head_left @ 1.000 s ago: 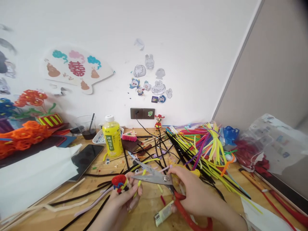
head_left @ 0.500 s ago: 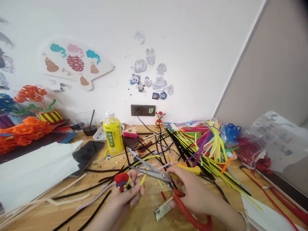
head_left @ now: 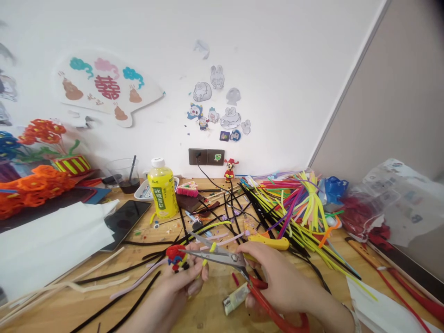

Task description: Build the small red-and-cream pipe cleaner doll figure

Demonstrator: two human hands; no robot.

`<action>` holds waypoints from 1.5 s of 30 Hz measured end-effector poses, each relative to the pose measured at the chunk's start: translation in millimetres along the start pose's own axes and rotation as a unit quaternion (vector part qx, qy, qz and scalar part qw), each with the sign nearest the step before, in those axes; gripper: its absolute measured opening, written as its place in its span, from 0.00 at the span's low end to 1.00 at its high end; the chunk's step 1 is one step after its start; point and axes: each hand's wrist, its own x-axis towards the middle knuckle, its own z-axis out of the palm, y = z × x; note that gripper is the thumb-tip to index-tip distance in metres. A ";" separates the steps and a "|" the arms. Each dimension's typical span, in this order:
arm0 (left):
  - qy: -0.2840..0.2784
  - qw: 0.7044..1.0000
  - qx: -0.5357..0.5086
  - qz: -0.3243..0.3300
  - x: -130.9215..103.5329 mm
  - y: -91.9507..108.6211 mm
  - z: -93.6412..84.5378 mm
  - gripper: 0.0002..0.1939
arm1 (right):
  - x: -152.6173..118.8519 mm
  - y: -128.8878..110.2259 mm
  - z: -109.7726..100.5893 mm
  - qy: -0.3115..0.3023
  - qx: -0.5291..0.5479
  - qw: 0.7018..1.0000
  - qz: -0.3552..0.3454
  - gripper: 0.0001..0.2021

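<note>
Closed around a small red, blue and yellow fuzzy figure [head_left: 176, 257], my left hand [head_left: 189, 277] also pinches a short yellow pipe cleaner [head_left: 209, 254]. My right hand [head_left: 277, 277] grips scissors [head_left: 225, 257] by their red handles, blades pointing left. The blades are slightly apart and lie at the yellow piece, close to the figure; whether they touch it is hard to tell. A pale lighter [head_left: 236, 299] lies on the wooden table [head_left: 208, 314] beside my right fingers.
Black pipe cleaners [head_left: 138, 259] cross the table. A yellow-labelled bottle [head_left: 162, 190] stands behind, near a cup [head_left: 127, 180] of dark liquid. Coloured pipe cleaners [head_left: 312, 203] are heaped right, near a yellow-handled tool [head_left: 270, 241]. A small figure in a red hat [head_left: 229, 170] stands by the wall.
The scissors have moved slightly down and left, with their blades now across the yellow piece and closer together. The figure in my left hand has turned a little.
</note>
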 end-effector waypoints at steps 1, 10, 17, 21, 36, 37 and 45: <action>0.002 1.000 0.002 -0.002 -0.2 0.3 0.2 0.12 | -0.2 0.0 0.3 -0.002 0.002 1.000 0.003 0.32; 0.013 1.000 0.005 -0.007 -1.1 3.1 3.5 0.14 | -0.4 3.0 0.9 -0.010 0.018 0.999 0.043 0.34; 0.047 0.999 0.009 -0.016 -2.0 3.1 5.3 0.13 | 2.8 0.2 -0.4 0.012 0.020 0.999 0.029 0.28; 0.168 0.983 0.072 0.025 3.6 7.5 5.0 0.14 | 3.9 -1.2 -0.7 0.054 -0.045 0.997 0.018 0.24; 0.124 0.487 0.704 0.503 -14.1 38.5 -4.0 0.06 | 4.1 -2.2 24.3 0.124 -0.312 0.940 -0.057 0.22; 0.117 0.470 0.718 0.499 -14.9 37.8 -3.4 0.06 | 3.9 -2.9 26.9 0.126 -0.328 0.933 -0.070 0.23; 0.043 0.497 0.759 0.418 -6.5 33.1 -9.6 0.12 | 4.9 -1.7 32.7 0.131 -0.382 0.909 -0.105 0.22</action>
